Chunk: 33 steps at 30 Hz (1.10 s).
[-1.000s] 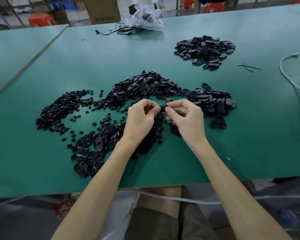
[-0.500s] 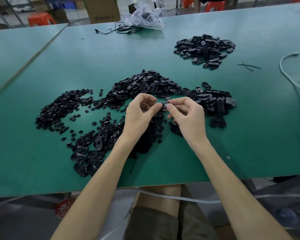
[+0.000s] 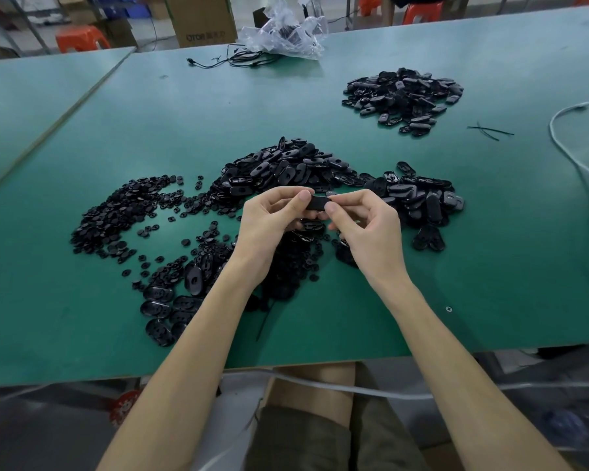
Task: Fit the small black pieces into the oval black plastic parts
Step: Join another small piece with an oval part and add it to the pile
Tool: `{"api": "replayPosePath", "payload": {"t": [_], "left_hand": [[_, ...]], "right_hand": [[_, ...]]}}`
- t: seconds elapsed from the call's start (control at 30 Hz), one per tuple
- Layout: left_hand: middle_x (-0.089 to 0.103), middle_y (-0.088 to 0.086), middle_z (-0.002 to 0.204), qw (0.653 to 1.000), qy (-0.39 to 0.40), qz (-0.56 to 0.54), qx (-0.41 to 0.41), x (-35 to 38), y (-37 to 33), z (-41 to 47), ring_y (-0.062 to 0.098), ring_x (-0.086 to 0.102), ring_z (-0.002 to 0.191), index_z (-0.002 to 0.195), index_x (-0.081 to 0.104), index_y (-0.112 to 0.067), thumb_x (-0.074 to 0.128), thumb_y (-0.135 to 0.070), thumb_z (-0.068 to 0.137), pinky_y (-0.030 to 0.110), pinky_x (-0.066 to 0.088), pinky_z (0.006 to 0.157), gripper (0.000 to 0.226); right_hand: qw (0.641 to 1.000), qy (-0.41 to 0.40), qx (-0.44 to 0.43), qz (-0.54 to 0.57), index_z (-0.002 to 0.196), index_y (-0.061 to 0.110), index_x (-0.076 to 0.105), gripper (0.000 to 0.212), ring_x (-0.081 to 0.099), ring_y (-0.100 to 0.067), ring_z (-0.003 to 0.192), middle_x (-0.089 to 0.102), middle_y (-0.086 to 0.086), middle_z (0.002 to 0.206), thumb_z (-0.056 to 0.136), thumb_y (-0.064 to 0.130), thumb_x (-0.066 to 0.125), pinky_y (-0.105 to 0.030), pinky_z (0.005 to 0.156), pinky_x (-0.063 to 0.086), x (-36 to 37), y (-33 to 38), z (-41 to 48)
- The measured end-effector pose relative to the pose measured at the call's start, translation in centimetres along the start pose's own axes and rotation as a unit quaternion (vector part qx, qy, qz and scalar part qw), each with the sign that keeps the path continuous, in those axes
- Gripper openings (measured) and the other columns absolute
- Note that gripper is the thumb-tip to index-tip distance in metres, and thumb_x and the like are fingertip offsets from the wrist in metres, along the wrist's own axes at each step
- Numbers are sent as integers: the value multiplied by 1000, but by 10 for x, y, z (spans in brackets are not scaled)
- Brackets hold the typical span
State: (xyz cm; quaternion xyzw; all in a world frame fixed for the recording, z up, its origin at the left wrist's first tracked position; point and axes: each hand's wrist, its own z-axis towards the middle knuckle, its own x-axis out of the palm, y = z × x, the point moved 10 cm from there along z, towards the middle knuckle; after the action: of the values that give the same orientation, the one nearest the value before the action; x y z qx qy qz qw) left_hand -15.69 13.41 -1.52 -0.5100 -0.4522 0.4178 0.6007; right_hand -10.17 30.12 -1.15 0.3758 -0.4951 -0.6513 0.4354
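While it is held just above the green table (image 3: 490,266), one oval part (image 3: 317,202) is pinched at its ends between thumb and fingertips of the left hand (image 3: 269,226) and the right hand (image 3: 366,229); whether a small piece already sits in it cannot be told. Beyond the fingers lies a heap of oval parts (image 3: 286,168); to the left spreads a scatter of small black pieces (image 3: 116,215); far off to the right sits a separate pile (image 3: 402,96), probably finished work. Judging by the loose stock, most of the job remains.
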Motion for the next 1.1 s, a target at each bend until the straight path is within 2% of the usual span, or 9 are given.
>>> {"api": "replayPosePath", "payload": {"t": [0.13,0.23,0.43,0.57,0.73,0.93,1.0,1.1], "left_hand": [[79,13,100,1000,-3,-9,-7,-1,2,1,18,73,87,115,74,-2,67,-18,101,22,55,74,22],[78,8,93,1000,9,-14,-21,1,5,2,15,73,86,117,75,-4,63,-20,103,24,56,77,23],[77,8,95,998,42,-33,-35,6,9,2,21,72,92,119,75,-7,65,-21,102,33,58,88,24],[73,5,87,998,59,-25,-29,9,8,1,22,68,87,120,75,-8,66,-17,101,33,56,87,23],[75,5,100,996,84,-14,1,18,0,-2,17,65,86,127,72,-10,61,-12,104,33,55,83,26],[74,7,98,998,55,11,12,14,-2,-2,20,66,86,127,70,-7,60,-11,104,35,56,81,25],[74,5,96,999,34,6,14,10,-1,-1,17,69,86,122,68,-4,61,-9,104,36,60,80,20],[74,3,92,999,29,-7,20,7,-2,-1,15,71,83,120,68,-4,62,-7,103,34,61,80,19]], "right_hand": [[1000,9,-2,14,98,15,71,8,76,-9,76,80,4,84,95,19,77,-17,68,53,2,2,-1],[1000,9,-2,19,97,12,70,11,77,-10,77,80,3,83,95,19,77,-17,68,55,2,3,-1],[1000,12,8,-3,93,14,71,17,77,-13,78,79,2,80,90,25,83,-34,77,61,3,0,-2],[1000,17,4,-10,89,16,70,18,76,-11,74,78,5,77,86,23,86,-27,74,61,4,0,-2],[999,29,-7,-20,84,16,69,19,74,-7,69,77,8,74,84,20,87,-19,67,55,6,3,-3],[999,35,1,-14,86,14,70,23,75,-12,72,78,3,76,84,28,88,-24,70,57,7,3,-3],[1000,17,4,-1,89,13,69,22,73,-11,70,78,1,78,90,32,82,-23,68,56,4,3,-3],[1000,-5,-3,-5,95,15,68,19,70,-10,69,77,3,81,98,33,73,-27,69,56,0,5,-3]]}}
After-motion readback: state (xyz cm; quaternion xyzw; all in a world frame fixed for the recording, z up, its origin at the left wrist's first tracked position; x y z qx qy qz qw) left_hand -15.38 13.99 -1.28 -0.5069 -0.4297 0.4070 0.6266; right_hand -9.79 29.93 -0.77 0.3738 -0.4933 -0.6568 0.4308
